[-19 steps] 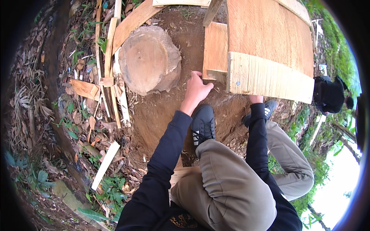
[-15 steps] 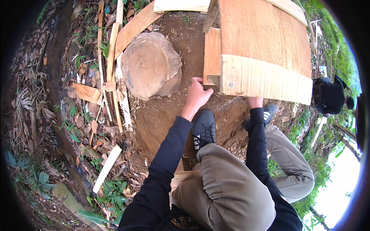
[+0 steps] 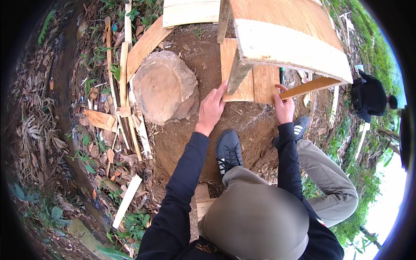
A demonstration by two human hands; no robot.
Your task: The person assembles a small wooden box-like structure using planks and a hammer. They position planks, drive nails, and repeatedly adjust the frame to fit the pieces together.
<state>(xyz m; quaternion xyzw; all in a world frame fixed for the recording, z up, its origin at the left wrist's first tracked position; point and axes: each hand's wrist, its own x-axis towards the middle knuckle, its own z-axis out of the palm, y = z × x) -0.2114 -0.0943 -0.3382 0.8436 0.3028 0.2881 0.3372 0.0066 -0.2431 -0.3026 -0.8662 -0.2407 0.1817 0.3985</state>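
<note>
A wooden frame of boards stands in front of me, its pale front edge raised and tilted. Beneath it two flat boards lie side by side, a left board and a right board. My left hand has its fingers closed at the left board's outer edge, beside an upright piece of the frame. My right hand pinches the right board's outer edge, close to a slanting side piece. Part of both boards is hidden by the frame.
A tree stump stands to the left, with thin wood strips and leaf litter beyond it. A dark green object lies behind the right board. My shoe is below the boards. Another person is at far right.
The frame's near edge has risen and tilted back, so the boards beneath now show. My left hand has closed in on the left board; my right hand has come into view at the right one.
</note>
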